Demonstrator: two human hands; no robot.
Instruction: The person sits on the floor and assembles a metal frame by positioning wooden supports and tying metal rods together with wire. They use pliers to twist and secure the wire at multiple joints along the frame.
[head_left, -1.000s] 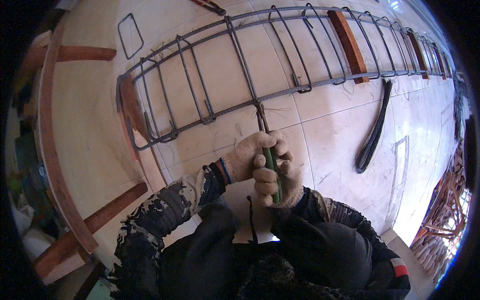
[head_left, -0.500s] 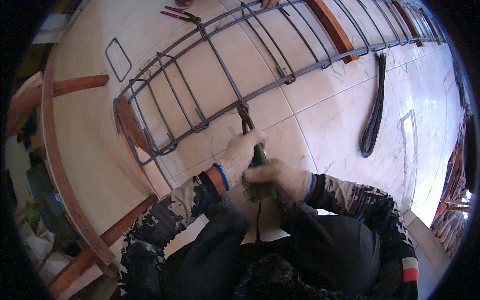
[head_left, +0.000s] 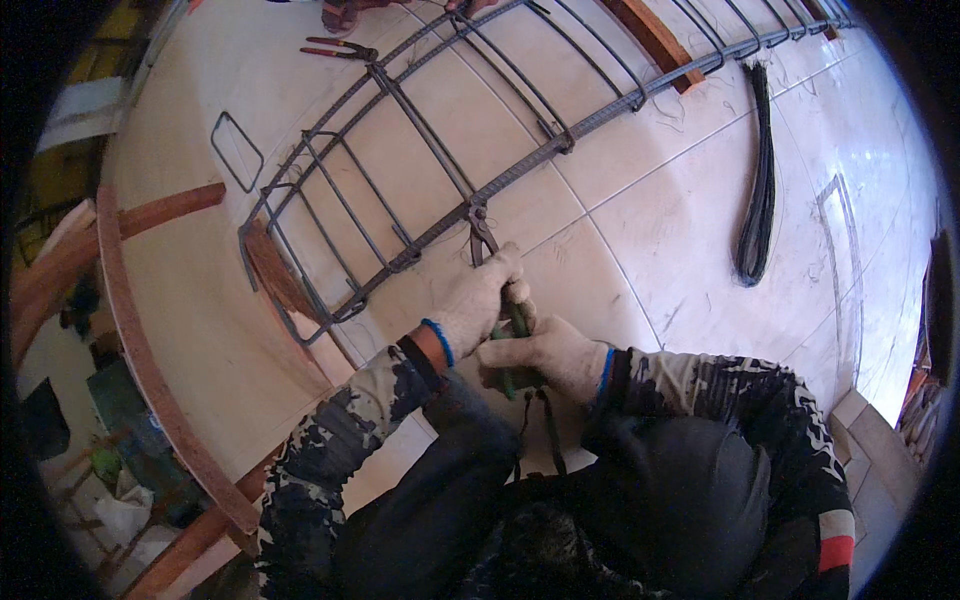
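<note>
My left hand, in a whitish glove with a blue cuff edge, is closed round the upper handles of green-handled pincers. My right hand, gloved alike, closes on the lower part of the same handles. The pincers' metal head points away from me and meets the near long bar of a rebar cage, where a stirrup crosses it. Any wire between the jaws is too small to make out. The cage curves from left to upper right, with several stirrups along it.
Wooden blocks prop the cage, one at its left end. A bundle of dark tie wire lies right. A loose stirrup and red-handled pincers lie beyond. Another person's hand touches the cage. A wooden frame stands left.
My view has shifted a little. The pincers' handles look farther apart, and my right hand has eased lower on them. More of the other person's hand and foot shows at the top.
</note>
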